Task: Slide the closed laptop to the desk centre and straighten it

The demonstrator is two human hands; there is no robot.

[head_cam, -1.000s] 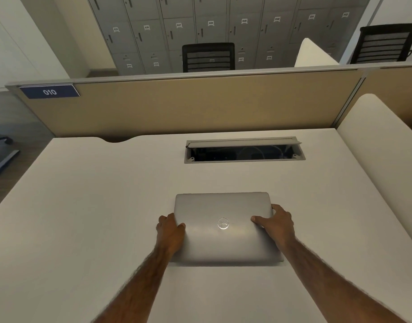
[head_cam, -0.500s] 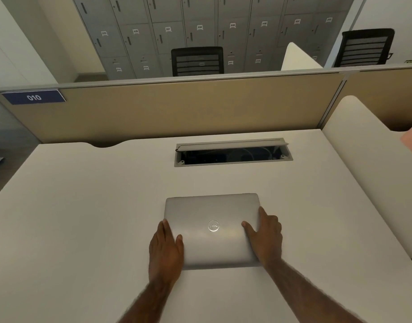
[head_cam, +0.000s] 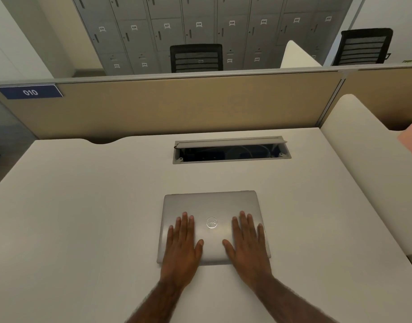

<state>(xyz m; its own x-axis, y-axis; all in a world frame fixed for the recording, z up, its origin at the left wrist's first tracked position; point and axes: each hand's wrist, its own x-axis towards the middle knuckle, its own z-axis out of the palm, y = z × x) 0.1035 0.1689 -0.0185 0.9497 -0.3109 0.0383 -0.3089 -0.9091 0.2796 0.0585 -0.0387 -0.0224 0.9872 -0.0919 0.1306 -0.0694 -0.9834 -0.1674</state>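
A closed silver laptop [head_cam: 212,206] with a round logo on its lid lies flat on the white desk [head_cam: 84,217], near the middle and roughly square to the desk's edges. My left hand [head_cam: 181,245] lies palm down on the left half of the lid, fingers spread. My right hand [head_cam: 249,245] lies palm down on the right half in the same way. Both palms cover the laptop's near edge and press on the lid without gripping it.
An open grey cable box [head_cam: 230,150] is set into the desk behind the laptop. A beige partition [head_cam: 177,106] with a blue "010" label [head_cam: 30,92] bounds the far edge. A white side panel [head_cam: 363,159] rises on the right. Black chairs and grey lockers stand beyond.
Both hands have moved from the laptop's left and right edges onto the top of the lid, palms flat. The laptop sits about where it was.
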